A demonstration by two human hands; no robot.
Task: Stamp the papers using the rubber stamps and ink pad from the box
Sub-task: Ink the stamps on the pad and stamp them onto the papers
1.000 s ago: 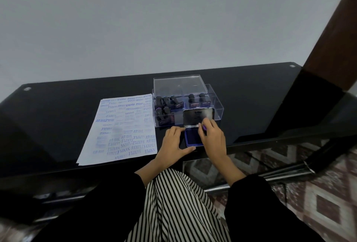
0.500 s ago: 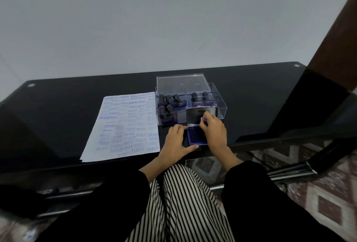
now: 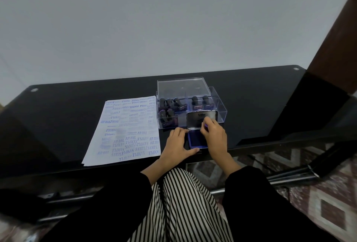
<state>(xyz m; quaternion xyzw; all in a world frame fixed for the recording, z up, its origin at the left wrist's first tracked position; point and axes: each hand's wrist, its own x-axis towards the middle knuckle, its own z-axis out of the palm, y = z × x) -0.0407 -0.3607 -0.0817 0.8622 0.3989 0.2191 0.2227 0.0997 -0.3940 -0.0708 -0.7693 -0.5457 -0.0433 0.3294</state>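
Head view: right hand [image 3: 214, 135] curls its fingertips round a small purple stamp [image 3: 206, 125], mostly hidden, held over the far end of the open ink pad [image 3: 196, 141], just in front of its raised lid [image 3: 201, 119]; left hand [image 3: 176, 143] lies flat and relaxed on the black glass table [image 3: 67, 125], gripping nothing, fingers along the pad's left edge; clear box [image 3: 222, 110] stands just behind the pad with 7 dark-handled stamps [image 3: 170, 113] inside; stack of papers [image 3: 125, 131], crowded with blue imprints, lies left of the box.
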